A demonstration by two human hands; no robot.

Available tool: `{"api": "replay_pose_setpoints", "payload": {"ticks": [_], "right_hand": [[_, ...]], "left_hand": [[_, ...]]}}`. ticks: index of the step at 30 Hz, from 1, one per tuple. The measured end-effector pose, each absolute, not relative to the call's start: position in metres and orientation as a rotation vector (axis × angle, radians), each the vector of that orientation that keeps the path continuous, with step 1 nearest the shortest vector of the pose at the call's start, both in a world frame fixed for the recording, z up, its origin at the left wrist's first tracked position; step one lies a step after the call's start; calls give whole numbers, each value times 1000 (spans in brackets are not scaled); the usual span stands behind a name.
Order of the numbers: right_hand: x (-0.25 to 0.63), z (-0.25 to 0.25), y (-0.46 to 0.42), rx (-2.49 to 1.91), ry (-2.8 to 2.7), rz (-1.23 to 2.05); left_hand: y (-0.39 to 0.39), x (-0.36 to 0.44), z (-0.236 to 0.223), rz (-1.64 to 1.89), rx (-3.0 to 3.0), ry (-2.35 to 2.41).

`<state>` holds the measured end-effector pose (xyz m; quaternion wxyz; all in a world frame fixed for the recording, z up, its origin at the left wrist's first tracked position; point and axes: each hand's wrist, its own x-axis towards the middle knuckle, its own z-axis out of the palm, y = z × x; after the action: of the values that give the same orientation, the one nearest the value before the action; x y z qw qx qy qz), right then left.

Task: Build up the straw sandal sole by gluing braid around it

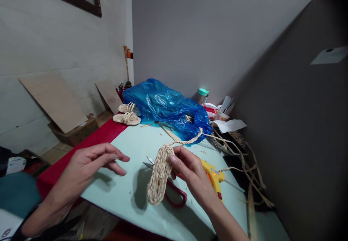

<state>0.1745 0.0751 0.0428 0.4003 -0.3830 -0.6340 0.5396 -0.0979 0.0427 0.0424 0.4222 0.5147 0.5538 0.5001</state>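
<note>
My right hand [190, 174] grips a woven straw sole [160, 174] by its edge and holds it above the pale green table [136, 143]. A braided straw tail [190, 138] runs from the sole's top toward the blue plastic bag [165, 107]. My left hand [91, 163] hovers left of the sole with its fingers stretched out and nothing in it. Red-handled scissors [174, 195] lie on the table under the sole. A yellow glue gun [214, 177] lies just behind my right hand.
Two finished straw sandals [127, 115] sit at the table's far left corner. Loose straw strips [244, 165] trail off the right edge. A green-capped bottle [200, 96] and papers stand by the grey partition. Cardboard boxes and boards lean on the left wall.
</note>
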Motion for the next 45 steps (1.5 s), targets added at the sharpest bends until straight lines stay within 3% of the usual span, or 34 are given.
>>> {"api": "replay_pose_setpoints", "payload": {"ticks": [7, 15, 29, 36, 45], "right_hand": [[167, 53, 63, -972, -1680, 1413], [150, 52, 47, -964, -1836, 1366], [171, 52, 62, -1088, -1939, 1102], [203, 24, 56, -1412, -2252, 654], [196, 14, 70, -1486, -2589, 339]], "left_hand": [[33, -111, 44, 1415, 1423, 1530], [44, -87, 44, 1088, 1407, 1284], [66, -33, 41, 1069, 1405, 1154], [86, -12, 62, 1232, 1135, 1084], [164, 20, 132, 1482, 922, 901]]}}
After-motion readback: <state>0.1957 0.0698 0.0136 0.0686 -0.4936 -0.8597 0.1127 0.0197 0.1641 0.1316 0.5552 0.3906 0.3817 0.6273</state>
